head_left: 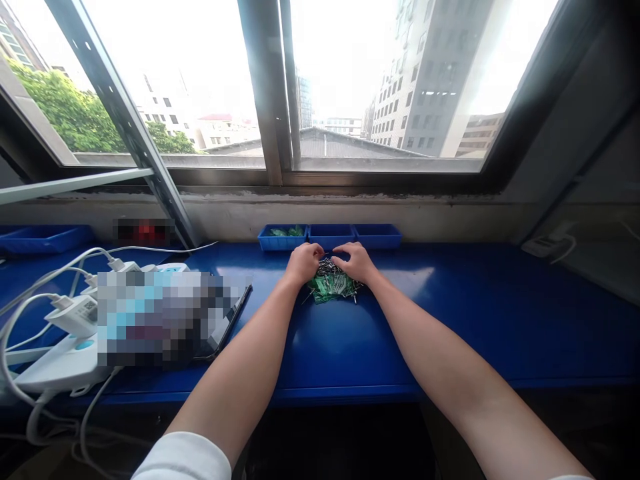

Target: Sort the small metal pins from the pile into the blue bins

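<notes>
On the blue counter (340, 347), seen from the head view: one small heap of thin metal pieces (328, 268) and flat green pieces (334, 288), toward the far edge. At its two sides: left hand (303, 262) and right hand (356, 261), bent over the upper part, with fingertips turned toward each other, probably to keep the loose pieces together. Grip of each hand: half curled; whether pinching some piece or not, impossible to tell at this size. Just behind, near the wall, three bins in a row, perhaps for easy reach: left bin (283, 245) with green contents, then middle bin (331, 235) and right bin (379, 235). Well apart, to the left: white power strip (65, 363) and dark-edged device (233, 323), maybe set aside to leave space for the arms. As for materials: smooth, shiny surface on the counter; bins of blue plastic, it seems, rectangular and low-walled; metal bright and narrow, lying in many directions; green pieces thin, of unclear material.
</notes>
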`<state>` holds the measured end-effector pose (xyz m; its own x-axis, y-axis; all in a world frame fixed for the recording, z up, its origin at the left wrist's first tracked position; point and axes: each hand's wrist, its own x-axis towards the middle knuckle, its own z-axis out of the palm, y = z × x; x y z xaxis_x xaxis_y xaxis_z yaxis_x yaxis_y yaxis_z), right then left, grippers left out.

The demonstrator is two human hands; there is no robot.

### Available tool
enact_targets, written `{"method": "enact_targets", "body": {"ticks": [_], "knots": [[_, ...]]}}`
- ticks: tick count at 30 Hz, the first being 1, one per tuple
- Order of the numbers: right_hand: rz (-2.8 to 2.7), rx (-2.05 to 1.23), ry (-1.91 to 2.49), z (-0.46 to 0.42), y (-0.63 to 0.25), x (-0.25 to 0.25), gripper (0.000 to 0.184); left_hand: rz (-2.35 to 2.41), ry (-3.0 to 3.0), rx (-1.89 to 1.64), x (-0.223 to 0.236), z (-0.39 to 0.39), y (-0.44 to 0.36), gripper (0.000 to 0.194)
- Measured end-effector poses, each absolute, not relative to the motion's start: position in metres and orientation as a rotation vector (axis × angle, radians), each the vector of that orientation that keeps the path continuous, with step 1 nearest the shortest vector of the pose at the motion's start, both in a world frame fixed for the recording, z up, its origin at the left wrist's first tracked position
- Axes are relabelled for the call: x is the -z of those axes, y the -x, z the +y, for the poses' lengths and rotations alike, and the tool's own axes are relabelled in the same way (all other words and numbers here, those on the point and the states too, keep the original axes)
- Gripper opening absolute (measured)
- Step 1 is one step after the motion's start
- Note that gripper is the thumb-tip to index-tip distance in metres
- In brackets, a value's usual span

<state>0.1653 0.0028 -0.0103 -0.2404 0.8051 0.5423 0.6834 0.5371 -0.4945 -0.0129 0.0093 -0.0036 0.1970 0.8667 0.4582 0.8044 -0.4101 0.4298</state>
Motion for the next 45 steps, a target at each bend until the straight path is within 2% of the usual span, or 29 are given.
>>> {"method": "enact_targets", "body": {"ticks": [6,11,21,23,26,30,38,45], "knots": [[-1.969,-0.353,1.156,0.004,-0.167,0.007,0.015,1.471,-2.429,-1.136,0.005,-0.001,-0.005,0.018],[-1.843,-0.438,1.189,0.007,-0.168,0.006,0.019,1.393,-2.416,-1.248,0.002,-0.003,-0.007,0.017],[-1.631,-0.769,0.989,0.003,-0.170,0.000,0.022,1.386,-2.376,-1.299,0.003,0.000,-0.007,0.019],[-1.552,-0.694,1.077,0.004,-0.173,-0.001,0.024,1.438,-2.363,-1.345,0.004,0.002,-0.006,0.024],[-1.473,-0.396,1.303,0.007,-0.180,-0.002,0.029,1.561,-2.317,-1.360,0.006,0.006,-0.002,0.027],[-1.496,-0.069,1.594,0.011,-0.193,-0.002,0.046,1.678,-2.258,-1.296,0.006,0.007,0.003,0.025],[-1.520,-0.181,1.882,0.031,-0.211,0.012,0.082,1.705,-2.276,-1.205,0.003,0.006,0.003,0.023],[-1.561,-0.100,1.780,0.028,-0.204,0.017,0.071,1.753,-2.242,-1.198,0.004,0.008,0.004,0.024]]}}
